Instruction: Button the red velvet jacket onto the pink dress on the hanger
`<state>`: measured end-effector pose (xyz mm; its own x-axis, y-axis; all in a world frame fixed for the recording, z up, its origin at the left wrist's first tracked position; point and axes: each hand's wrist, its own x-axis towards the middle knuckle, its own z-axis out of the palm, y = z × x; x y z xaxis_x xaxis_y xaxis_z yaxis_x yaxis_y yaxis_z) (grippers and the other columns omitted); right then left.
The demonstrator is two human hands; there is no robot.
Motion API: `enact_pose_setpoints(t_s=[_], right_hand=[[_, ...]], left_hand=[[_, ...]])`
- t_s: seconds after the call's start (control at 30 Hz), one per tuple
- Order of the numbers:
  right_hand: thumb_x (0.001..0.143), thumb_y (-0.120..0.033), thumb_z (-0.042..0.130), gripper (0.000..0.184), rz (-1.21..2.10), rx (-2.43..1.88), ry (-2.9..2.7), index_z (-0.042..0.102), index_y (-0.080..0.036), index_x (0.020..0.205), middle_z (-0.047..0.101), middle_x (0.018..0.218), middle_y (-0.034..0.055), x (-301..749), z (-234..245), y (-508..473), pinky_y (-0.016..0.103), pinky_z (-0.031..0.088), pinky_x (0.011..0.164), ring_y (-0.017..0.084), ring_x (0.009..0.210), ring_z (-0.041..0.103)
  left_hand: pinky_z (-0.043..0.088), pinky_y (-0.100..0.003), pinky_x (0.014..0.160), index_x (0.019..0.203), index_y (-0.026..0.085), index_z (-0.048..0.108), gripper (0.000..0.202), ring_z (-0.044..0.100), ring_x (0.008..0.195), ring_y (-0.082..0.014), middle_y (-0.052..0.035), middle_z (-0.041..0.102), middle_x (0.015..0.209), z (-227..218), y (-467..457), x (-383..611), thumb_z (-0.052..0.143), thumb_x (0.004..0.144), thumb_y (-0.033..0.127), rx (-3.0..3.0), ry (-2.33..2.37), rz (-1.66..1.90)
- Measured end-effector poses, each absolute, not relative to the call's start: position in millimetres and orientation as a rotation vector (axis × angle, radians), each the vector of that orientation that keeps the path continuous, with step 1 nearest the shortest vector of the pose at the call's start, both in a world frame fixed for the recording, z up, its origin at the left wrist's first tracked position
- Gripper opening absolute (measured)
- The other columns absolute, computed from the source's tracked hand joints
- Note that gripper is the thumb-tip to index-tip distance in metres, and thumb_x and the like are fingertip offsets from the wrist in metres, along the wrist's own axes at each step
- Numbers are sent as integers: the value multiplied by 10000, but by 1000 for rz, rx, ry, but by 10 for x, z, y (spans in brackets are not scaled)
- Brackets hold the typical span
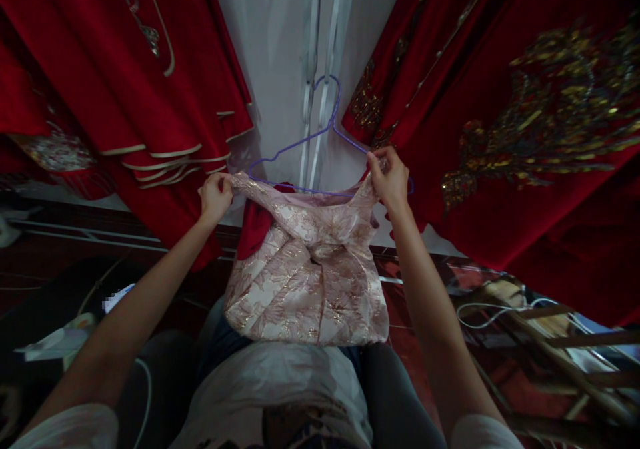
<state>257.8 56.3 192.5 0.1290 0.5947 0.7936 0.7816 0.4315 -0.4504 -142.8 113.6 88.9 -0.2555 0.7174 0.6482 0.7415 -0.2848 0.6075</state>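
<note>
A pink brocade garment with a gold leaf pattern hangs in front of me, a bit of red lining showing at its left. My left hand is closed on the garment's left shoulder. My right hand is closed on its right shoulder, right at the arm of a purple wire hanger. The hanger's hook sits over a pale vertical rail on the white wall. The garment's neckline lies along the hanger's lower bar.
Red garments with gold embroidery hang at the right, more red garments with pale trim at the left. A wooden chair with white cables stands at lower right. Papers lie at lower left on a dark surface.
</note>
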Motion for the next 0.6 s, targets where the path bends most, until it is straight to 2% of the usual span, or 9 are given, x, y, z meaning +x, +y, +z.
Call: enact_pose_setpoints(t_s=[0.13, 0.27, 0.4, 0.47, 0.6], right_hand=[[890, -554, 446, 367, -186, -1255, -1579, 605, -224, 893, 602, 720, 11, 2597, 1937, 557, 275, 393, 639, 140, 618, 532], [884, -555, 456, 366, -178, -1254, -1592, 607, -222, 885, 593, 725, 15, 2615, 1947, 554, 284, 396, 649, 149, 633, 535], [893, -554, 444, 368, -164, -1261, -1594, 603, -222, 909, 589, 723, 14, 2618, 1931, 558, 287, 396, 653, 149, 624, 529], [893, -559, 442, 371, -154, -1264, -1591, 602, -225, 928, 588, 726, 12, 2616, 1915, 562, 288, 399, 652, 149, 620, 528], [888, -581, 435, 397, -119, -1263, -1607, 600, -224, 935, 581, 716, 7, 2600, 1877, 590, 285, 405, 646, 147, 615, 530]], left_hand=[[384, -355, 963, 916, 193, 615, 231, 587, 976, -213, -61, 663, 971, 1073, 1148, -1307, 444, 884, 344, -1929, -1774, -1613], [340, -392, 986, 843, 194, 603, 158, 561, 945, -222, -53, 633, 888, 1381, 1217, -1007, 480, 864, 291, -2023, -1655, -1574], [269, -446, 1043, 832, 185, 603, 146, 543, 1004, -246, -62, 623, 904, 1584, 1256, -683, 506, 864, 289, -2135, -1483, -1575], [294, -432, 1037, 830, 181, 607, 159, 545, 1010, -242, -65, 629, 915, 1625, 1285, -613, 516, 866, 307, -2198, -1444, -1617], [431, -313, 909, 854, 182, 612, 201, 584, 900, -178, -47, 652, 885, 1594, 1464, -766, 484, 881, 335, -2339, -1481, -1843]])
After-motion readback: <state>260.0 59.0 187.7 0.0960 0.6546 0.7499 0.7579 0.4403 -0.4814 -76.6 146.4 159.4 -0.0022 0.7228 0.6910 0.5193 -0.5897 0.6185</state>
